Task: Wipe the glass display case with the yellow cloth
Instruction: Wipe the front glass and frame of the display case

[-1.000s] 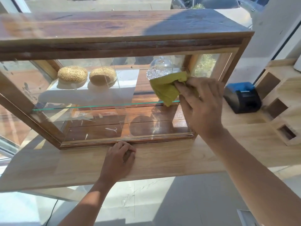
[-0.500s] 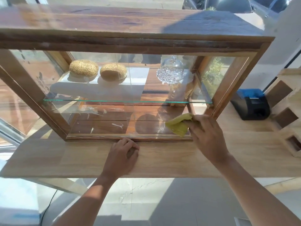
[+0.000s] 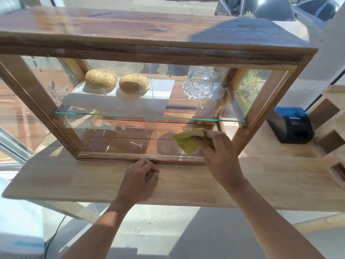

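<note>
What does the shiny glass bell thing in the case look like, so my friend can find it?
Look inside the wooden display case, on the upper glass shelf. At its right end, right of the two seeded buns, stands a clear glass dome with a knob on top. It alone there is see-through and sparkly.

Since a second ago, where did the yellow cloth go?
The right hand carried the yellow cloth down the front glass, from beside the glass dome to the case's lower right corner. The left hand stayed on the wooden counter; the two loaves stayed put.
</note>
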